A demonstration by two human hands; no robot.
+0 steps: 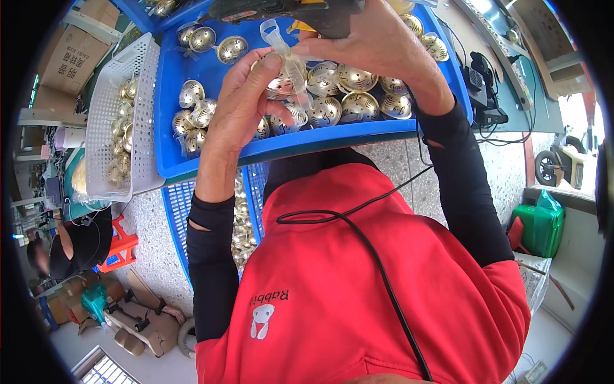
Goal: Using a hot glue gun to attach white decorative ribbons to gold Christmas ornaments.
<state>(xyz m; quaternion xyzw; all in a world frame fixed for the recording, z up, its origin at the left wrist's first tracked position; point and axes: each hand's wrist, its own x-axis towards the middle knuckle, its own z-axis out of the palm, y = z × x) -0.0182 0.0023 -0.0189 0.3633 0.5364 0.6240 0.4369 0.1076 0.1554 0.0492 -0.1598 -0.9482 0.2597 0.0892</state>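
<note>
It was a small assembly workshop: a blue tray (192,83) of gold bells lay under the hands, a white basket (105,115) left of them, cardboard boxes (70,54) farther left.

A black tool (300,11) runs off the picture's top edge, its shape unclear. The left hand (240,102) covers most of a gold bell (279,82), and the right hand (377,45) hides bells behind it. A seated person (70,246) at far left is blurred.

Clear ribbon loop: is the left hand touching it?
Touching. The head view shows the left hand thumb pressed on the clear ribbon loop against a gold metal bell.
</note>
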